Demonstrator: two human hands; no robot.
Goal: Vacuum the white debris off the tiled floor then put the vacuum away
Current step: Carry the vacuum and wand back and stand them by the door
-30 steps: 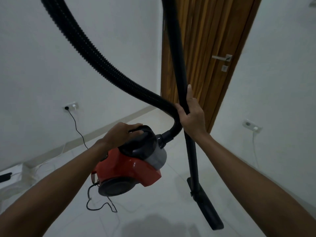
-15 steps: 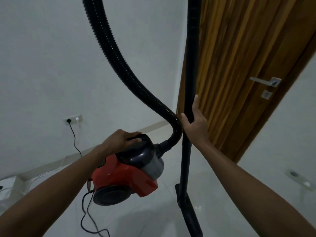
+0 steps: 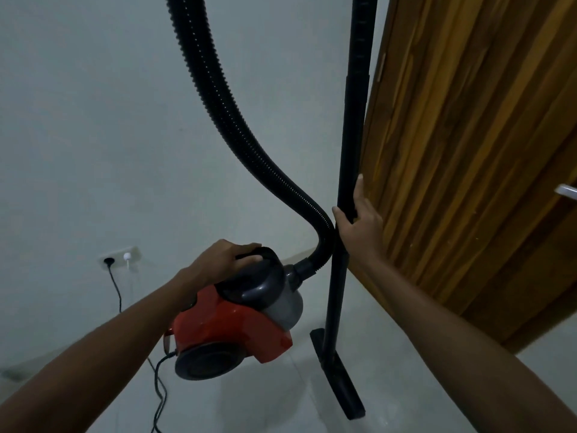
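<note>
A red and grey canister vacuum (image 3: 231, 326) hangs in the air, lifted off the white tiled floor (image 3: 281, 410). My left hand (image 3: 221, 257) grips its black top handle. My right hand (image 3: 359, 220) holds the upright black wand (image 3: 352, 126), thumb and fingers curled round it. The wand ends in a flat black floor nozzle (image 3: 340, 382) close to the tiles. A ribbed black hose (image 3: 224, 114) loops from the canister's front up out of view. No white debris shows on the floor.
A wooden door (image 3: 468, 151) stands right of the wand, its metal handle (image 3: 566, 191) at the frame edge. The vacuum's black cord (image 3: 117, 292) runs from a wall socket (image 3: 118, 256) down to the canister. White walls close in on the left.
The view has swung left and nearer the door. The vacuum stays lifted in my left hand, and the wand stands more upright with its nozzle closer to the door.
</note>
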